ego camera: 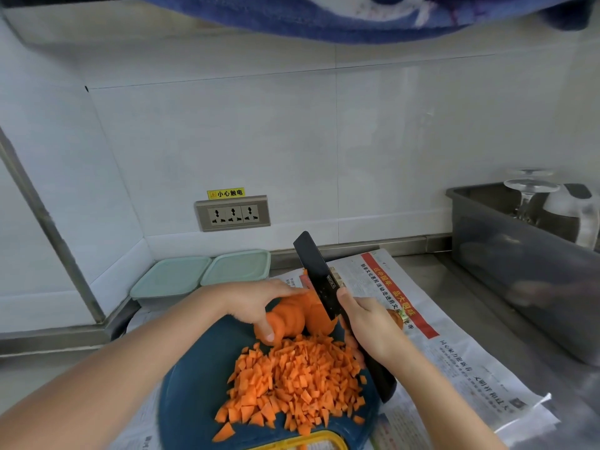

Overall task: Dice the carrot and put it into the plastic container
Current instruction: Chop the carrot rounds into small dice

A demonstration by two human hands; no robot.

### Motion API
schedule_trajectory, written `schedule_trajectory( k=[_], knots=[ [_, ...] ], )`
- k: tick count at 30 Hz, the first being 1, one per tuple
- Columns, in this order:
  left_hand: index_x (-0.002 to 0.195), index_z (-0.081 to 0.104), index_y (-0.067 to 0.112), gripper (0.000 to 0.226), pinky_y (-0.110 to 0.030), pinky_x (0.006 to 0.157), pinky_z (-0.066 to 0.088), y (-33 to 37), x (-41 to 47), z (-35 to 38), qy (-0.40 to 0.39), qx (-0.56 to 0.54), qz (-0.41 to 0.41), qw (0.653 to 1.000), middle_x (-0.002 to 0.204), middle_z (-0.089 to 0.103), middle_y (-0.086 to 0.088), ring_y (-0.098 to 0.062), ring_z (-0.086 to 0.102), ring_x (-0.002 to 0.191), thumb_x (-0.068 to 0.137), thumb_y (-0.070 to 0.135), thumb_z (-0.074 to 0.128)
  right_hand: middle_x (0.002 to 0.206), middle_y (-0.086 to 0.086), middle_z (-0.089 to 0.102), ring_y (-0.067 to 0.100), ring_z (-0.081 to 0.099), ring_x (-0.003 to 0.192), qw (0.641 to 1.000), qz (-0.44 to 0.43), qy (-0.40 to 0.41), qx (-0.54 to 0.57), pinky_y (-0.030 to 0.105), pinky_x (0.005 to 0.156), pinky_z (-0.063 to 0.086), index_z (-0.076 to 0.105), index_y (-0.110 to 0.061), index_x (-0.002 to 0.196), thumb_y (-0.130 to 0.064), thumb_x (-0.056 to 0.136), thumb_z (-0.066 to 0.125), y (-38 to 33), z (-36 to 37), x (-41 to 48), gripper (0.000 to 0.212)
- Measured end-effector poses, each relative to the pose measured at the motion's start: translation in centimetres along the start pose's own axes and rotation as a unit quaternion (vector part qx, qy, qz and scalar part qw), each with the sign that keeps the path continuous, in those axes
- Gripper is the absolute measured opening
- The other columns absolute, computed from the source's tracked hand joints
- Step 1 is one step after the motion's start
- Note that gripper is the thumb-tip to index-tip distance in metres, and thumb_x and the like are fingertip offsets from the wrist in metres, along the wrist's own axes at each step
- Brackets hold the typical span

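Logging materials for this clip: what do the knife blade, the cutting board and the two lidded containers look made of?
Knife blade: metal with a matte black coating, probably; flat, dull, printed marks. Cutting board: dark blue plastic, smooth with soft sheen. Lidded containers: plastic, translucent bases, pale green matte lids.

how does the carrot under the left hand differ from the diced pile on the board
The carrot slices are large overlapping pieces; the diced carrot pile is small cubes. The left hand grips the slices, while the pile lies loose. The slices sit at the far end, the pile nearer the person. Both are orange and rest on the blue cutting board.
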State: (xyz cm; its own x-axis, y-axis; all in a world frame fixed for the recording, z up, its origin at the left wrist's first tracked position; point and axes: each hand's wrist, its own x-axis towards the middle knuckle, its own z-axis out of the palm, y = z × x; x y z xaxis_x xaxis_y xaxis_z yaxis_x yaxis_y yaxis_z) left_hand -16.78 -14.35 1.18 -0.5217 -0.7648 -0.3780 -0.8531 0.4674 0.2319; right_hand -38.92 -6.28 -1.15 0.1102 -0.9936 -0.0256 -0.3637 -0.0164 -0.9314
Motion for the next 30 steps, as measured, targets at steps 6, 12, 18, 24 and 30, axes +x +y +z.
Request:
schedule_trajectory(
  k=[6,12,18,24,30],
  knots=[
    [0.137,0.034,0.036,0.086,-0.028,0.105,0.035,0.8,-1.2,0.4,0.111,-0.021,0.016,0.993,0.14,0.038,0.012,-0.007,0.037,0.126,0.069,0.026,0.084,0.047,-0.003,0.049,0.001,0.044,0.032,0.999,-0.01,0.007,-0.035,0.02,0.047,0.037,0.049,-0.014,0.065,-0.045,0.102,0.03,0.0,0.2,0.1,0.051],
    [0.145,0.026,0.037,0.079,-0.024,0.099,0.04,1.0,-2.5,2.2,0.146,0.011,0.058,0.987,0.135,0.038,0.012,-0.005,0.04,0.12,0.081,0.024,0.072,0.047,-0.002,0.05,0.002,0.044,0.032,0.999,-0.011,0.006,-0.035,0.017,0.043,0.037,0.049,-0.013,0.066,-0.044,0.102,0.03,0.1,0.2,-0.2,0.051],
    [0.138,0.028,0.04,0.067,-0.035,0.086,0.049,0.2,-2.7,3.7,0.147,0.043,0.063,0.986,0.127,0.033,0.014,-0.01,0.05,0.105,0.085,0.026,0.066,0.046,-0.002,0.049,0.002,0.044,0.032,0.999,-0.013,0.01,-0.035,0.019,0.045,0.037,0.051,-0.014,0.066,-0.044,0.102,0.031,0.2,0.2,-0.1,0.051],
    [0.128,0.044,0.033,0.053,-0.025,0.095,0.043,-0.1,-3.0,3.4,0.177,-0.067,0.034,0.981,0.122,0.048,0.014,-0.002,0.048,0.111,0.082,0.03,0.072,0.045,-0.001,0.05,0.006,0.045,0.033,1.0,0.002,0.007,-0.015,0.019,0.042,0.04,0.051,-0.011,0.065,-0.044,0.102,0.031,0.0,0.2,-0.2,0.053],
    [0.121,0.044,0.031,0.05,-0.022,0.088,0.046,-0.3,-3.5,3.5,0.177,-0.142,-0.022,0.974,0.114,0.055,0.011,-0.006,0.055,0.103,0.08,0.032,0.074,0.046,0.0,0.05,0.007,0.044,0.033,1.0,0.025,-0.002,0.018,0.02,0.04,0.039,0.051,-0.009,0.067,-0.046,0.101,0.032,-0.4,0.4,-0.3,0.053]
  ],
)
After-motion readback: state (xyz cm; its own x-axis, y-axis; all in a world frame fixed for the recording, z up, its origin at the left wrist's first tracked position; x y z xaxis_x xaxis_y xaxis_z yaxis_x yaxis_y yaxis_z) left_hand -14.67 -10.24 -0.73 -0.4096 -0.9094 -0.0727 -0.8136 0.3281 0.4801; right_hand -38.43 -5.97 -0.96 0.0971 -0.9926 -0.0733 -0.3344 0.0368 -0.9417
